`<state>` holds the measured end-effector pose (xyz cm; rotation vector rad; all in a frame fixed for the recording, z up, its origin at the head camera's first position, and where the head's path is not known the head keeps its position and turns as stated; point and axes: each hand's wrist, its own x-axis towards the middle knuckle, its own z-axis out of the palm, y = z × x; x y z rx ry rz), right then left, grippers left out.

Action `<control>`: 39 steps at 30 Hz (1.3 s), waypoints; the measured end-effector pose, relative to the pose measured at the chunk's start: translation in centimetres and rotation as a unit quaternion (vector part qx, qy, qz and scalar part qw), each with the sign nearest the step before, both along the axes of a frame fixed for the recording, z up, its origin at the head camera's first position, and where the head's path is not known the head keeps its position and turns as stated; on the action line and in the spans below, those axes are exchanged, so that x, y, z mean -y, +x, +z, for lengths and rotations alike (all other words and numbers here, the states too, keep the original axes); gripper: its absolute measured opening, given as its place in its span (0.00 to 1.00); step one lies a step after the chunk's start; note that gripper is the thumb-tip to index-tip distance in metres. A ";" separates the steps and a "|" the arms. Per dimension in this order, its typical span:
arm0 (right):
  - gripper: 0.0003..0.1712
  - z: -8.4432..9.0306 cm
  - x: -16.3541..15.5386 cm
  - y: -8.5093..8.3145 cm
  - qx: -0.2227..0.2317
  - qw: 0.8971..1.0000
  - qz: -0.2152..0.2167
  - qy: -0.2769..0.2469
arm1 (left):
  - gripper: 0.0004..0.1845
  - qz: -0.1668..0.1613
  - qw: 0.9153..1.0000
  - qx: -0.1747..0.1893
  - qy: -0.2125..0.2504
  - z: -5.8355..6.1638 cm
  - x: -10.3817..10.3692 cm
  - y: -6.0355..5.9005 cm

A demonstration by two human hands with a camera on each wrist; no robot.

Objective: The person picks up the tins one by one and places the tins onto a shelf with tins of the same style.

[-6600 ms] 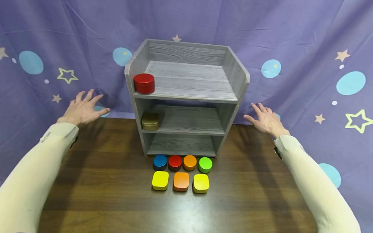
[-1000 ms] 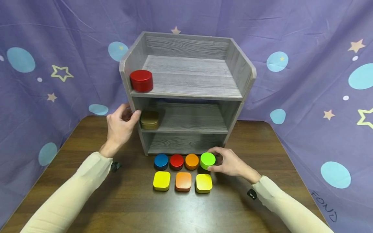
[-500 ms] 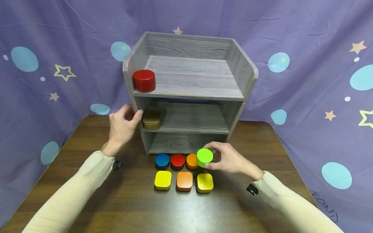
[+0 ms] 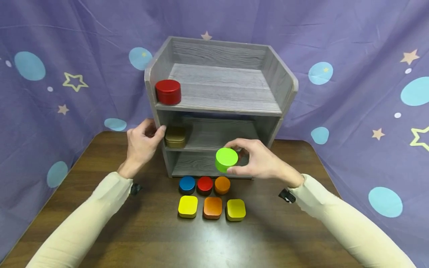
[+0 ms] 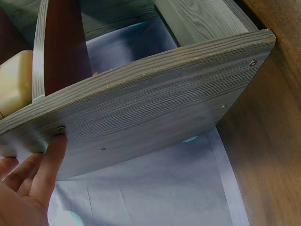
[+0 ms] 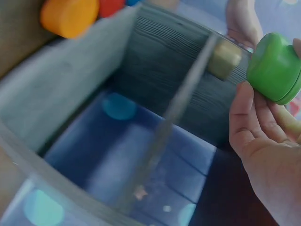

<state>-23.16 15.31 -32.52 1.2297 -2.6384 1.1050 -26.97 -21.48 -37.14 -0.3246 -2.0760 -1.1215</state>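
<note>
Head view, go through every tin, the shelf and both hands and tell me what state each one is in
Green round tin: lifted, pinched by right hand.
Red round tin: upright on top shelf, left.
Gold square tin: on middle shelf, left.
Six small tins: on brown wooden table, lids on.
Grey wooden shelf unit: upright, touched by left hand.

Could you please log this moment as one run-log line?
right hand: holds green tin, lifted | left hand: touches shelf side

The round green tin (image 4: 226,159) is glossy and lidded. It sits tilted, pinched in the right hand (image 4: 261,160), clear of the bench.
</note>
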 end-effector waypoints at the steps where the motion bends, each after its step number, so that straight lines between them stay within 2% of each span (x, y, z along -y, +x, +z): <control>1: 0.32 0.6 0.2 -0.1 -0.002 1.000 0.004 -0.004 | 0.11 0.000 1.000 -0.001 0.000 0.0 0.0 0.0; 7: 0.32 3.5 1.2 -0.3 -0.003 1.000 0.022 -0.012 | 0.11 -0.007 1.000 -0.009 -0.003 0.0 0.1 0.0; 13: 0.32 6.9 2.1 -0.5 -0.025 0.999 0.022 -0.003 | 0.11 -0.007 1.000 -0.017 -0.011 0.0 0.0 -0.1; 20: 0.33 10.5 3.4 -1.9 -0.028 0.999 0.016 -0.004 | 0.11 -0.010 1.000 -0.020 -0.015 0.1 0.2 -0.2; 29: 0.30 12.3 5.7 -4.4 0.003 1.000 -0.028 -0.011 | 0.11 -0.008 1.000 -0.018 -0.015 -0.2 0.2 0.0; 39: 0.31 13.3 7.5 -6.3 0.006 0.999 -0.043 -0.003 | 0.11 -0.012 1.000 -0.018 -0.012 -0.1 0.3 0.0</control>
